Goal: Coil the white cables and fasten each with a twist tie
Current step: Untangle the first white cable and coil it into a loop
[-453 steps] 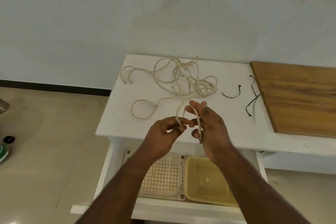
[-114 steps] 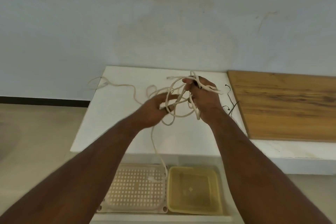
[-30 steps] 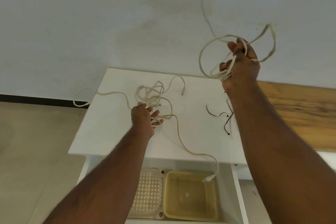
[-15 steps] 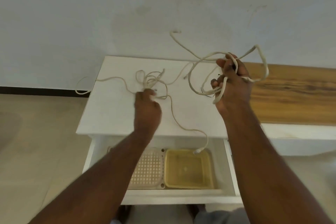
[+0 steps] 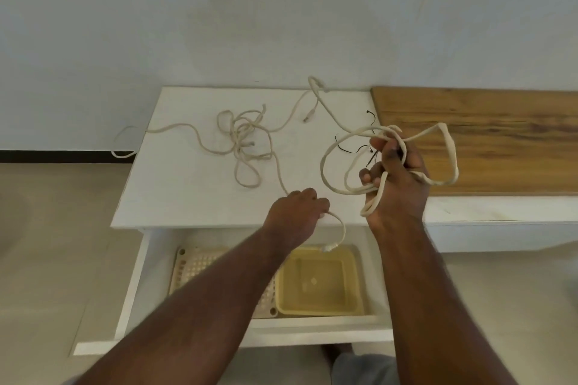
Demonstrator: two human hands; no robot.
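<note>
No cable is fastened yet, so the job looks to be in its early part. The right hand (image 5: 396,178) is raised over the right edge of the flat white table top (image 5: 175,191), fingers curled round several loose, uneven loops of thin cream-white round cable (image 5: 450,159); the loops sag in different widths and are not yet gathered into a neat coil. One strand of it runs back towards the far edge of the table. The left hand (image 5: 297,217) sits at the near edge with its fingers closed, pinching the end stretch of a second cream-white cable (image 5: 244,147), whose small moulded plug (image 5: 328,247) dangles below the edge over the open drawer. Most of that second cable lies as a limp tangle in the middle of the table, and one end trails off the left edge.

The thin black wire twist ties (image 5: 353,150) lie untouched near the right edge, partly hidden behind the held loops; their number cannot be told. Left to do, by my reading: tidy and tie the held coil, then untangle, coil and tie the other.

The cables look soft and rubbery, matt. Beside the right edge lies a flat brown wooden board (image 5: 500,134) with visible grain. In the white drawer (image 5: 137,275) sit a perforated cream plastic tray (image 5: 194,269) and a translucent yellow square plastic tub (image 5: 319,291).
</note>
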